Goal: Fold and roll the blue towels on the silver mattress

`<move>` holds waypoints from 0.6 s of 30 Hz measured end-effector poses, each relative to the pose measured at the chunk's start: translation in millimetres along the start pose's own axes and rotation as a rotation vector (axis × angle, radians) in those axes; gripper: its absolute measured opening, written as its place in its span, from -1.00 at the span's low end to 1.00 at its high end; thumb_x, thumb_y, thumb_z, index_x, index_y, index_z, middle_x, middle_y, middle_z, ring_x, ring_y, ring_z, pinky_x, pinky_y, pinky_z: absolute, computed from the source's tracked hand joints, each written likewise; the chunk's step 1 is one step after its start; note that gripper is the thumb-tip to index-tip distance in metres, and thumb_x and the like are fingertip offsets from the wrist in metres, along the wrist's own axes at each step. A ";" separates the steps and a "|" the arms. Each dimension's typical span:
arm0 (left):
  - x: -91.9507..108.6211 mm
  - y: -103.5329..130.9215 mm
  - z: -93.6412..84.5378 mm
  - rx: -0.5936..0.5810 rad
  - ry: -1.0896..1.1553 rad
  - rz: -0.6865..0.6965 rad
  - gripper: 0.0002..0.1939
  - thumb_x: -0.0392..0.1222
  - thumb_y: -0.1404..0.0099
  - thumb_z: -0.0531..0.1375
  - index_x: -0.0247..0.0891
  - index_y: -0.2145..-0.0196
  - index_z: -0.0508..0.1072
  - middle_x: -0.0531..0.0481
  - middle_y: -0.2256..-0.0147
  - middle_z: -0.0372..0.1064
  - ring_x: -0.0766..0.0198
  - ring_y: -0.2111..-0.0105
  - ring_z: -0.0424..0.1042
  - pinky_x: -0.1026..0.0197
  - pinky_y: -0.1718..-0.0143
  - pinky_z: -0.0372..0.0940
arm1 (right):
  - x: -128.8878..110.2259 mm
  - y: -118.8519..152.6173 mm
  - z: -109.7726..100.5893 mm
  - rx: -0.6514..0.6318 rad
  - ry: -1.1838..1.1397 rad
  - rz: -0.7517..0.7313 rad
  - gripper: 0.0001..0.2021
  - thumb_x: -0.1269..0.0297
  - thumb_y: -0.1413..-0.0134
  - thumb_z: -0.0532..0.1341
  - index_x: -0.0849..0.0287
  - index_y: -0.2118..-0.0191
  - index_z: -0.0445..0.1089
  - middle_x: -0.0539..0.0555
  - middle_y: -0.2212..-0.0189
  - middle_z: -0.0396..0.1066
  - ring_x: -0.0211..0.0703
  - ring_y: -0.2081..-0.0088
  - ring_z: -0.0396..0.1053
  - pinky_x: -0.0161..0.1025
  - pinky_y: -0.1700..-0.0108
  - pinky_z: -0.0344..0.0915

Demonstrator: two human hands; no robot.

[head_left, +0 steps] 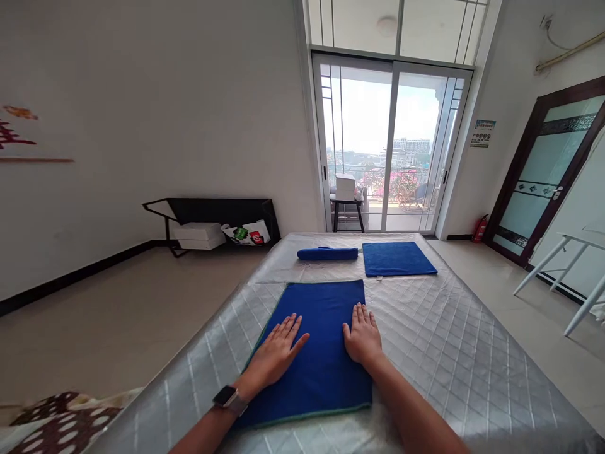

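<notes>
A blue towel (321, 315) with green-stitched edges lies spread on the silver quilted mattress (439, 340) in front of me. My left hand (278, 350) rests flat on the towel's left part, fingers together and thumb out. On its right edge lies my right hand (363, 333), also flat, with the fingers pointing away from me. Neither hand grips anything. Beyond the towel sits a rolled blue towel (327, 253). To the right of that roll, another blue towel (399, 258) is laid flat, with a small pale tag on its near edge.
A black folding frame (220, 207) by the left wall has a white box (198, 234) and a printed bag (248, 233) beside it. Sliding glass doors (392, 145) stand behind the bed. White table legs (543, 268) and a fire extinguisher (479, 228) are at the right.
</notes>
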State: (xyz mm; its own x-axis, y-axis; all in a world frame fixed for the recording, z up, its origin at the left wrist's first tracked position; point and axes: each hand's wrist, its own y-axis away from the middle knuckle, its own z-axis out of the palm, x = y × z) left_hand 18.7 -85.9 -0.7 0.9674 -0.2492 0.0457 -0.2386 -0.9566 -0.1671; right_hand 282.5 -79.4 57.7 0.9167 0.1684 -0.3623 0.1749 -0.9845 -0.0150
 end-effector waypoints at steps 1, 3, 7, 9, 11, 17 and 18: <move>-12.9 10.9 0.2 -0.003 -0.009 -0.029 -0.30 0.19 -0.45 -0.24 -0.27 -0.36 0.07 -0.18 -0.37 -0.02 0.06 -0.37 -0.04 -0.09 -0.35 -0.03 | 0.1 0.1 0.2 0.003 0.000 0.000 -0.33 0.08 -0.35 -0.17 0.42 -0.42 -0.14 0.21 -0.42 -0.21 -0.07 -0.44 -0.28 -0.09 -0.40 -0.31; -32.6 31.7 0.4 0.000 -0.019 -0.054 -0.31 0.18 -0.45 -0.23 -0.24 -0.36 0.08 -0.15 -0.37 -0.01 0.06 -0.37 -0.04 -0.09 -0.34 -0.02 | 0.7 0.2 0.8 0.006 0.003 -0.001 -0.33 0.08 -0.35 -0.16 0.43 -0.42 -0.15 0.22 -0.42 -0.20 -0.07 -0.44 -0.28 -0.09 -0.40 -0.31; -40.7 54.0 -1.0 0.010 -0.021 -0.088 -0.28 0.21 -0.42 -0.21 -0.24 -0.36 0.10 -0.15 -0.38 -0.03 0.07 -0.38 -0.05 -0.06 -0.34 -0.02 | 1.9 0.5 1.4 0.022 0.021 -0.005 -0.34 0.10 -0.35 -0.17 0.43 -0.42 -0.14 0.22 -0.42 -0.18 -0.07 -0.44 -0.27 -0.10 -0.39 -0.31; -33.7 54.0 -3.5 0.012 -0.010 -0.148 -0.23 0.24 -0.41 -0.19 -0.33 -0.36 0.07 -0.20 -0.38 -0.05 0.06 -0.38 -0.05 -0.05 -0.35 -0.02 | 1.8 0.4 -0.2 0.028 0.035 -0.006 -0.34 0.09 -0.35 -0.18 0.42 -0.41 -0.12 0.22 -0.42 -0.18 -0.07 -0.43 -0.25 -0.10 -0.39 -0.30; -26.0 50.6 -7.6 0.013 0.002 -0.188 -0.20 0.25 -0.40 -0.18 -0.39 -0.37 0.03 -0.23 -0.38 -0.07 0.06 -0.38 -0.05 -0.05 -0.35 -0.04 | 0.7 0.5 -3.7 0.027 0.048 -0.009 -0.34 0.08 -0.35 -0.18 0.42 -0.41 -0.10 0.22 -0.42 -0.18 -0.06 -0.43 -0.25 -0.10 -0.39 -0.29; -19.6 47.4 -16.5 0.004 -0.008 -0.151 -0.22 0.20 -0.41 -0.22 -0.43 -0.36 0.06 -0.26 -0.38 -0.07 0.04 -0.38 -0.06 -0.06 -0.35 -0.05 | -5.3 16.0 -10.2 0.028 0.079 -0.021 -0.38 0.15 -0.36 -0.17 0.40 -0.40 -0.06 0.23 -0.41 -0.14 -0.08 -0.43 -0.27 -0.09 -0.39 -0.31; -20.4 47.5 -16.0 0.016 -0.010 -0.141 -0.22 0.20 -0.41 -0.22 -0.42 -0.35 0.07 -0.26 -0.37 -0.05 0.04 -0.38 -0.05 -0.07 -0.35 -0.04 | -5.6 22.2 -8.5 0.021 0.078 -0.027 -0.38 0.15 -0.36 -0.18 0.41 -0.40 -0.06 0.24 -0.41 -0.14 -0.07 -0.43 -0.27 -0.08 -0.39 -0.31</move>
State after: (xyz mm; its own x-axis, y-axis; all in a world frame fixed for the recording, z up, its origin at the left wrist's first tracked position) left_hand -13.7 -128.7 6.2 0.9920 -0.1112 0.0599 -0.0992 -0.9795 -0.1751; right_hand 284.4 -101.8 67.3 0.9372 0.1973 -0.2875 0.1931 -0.9802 -0.0433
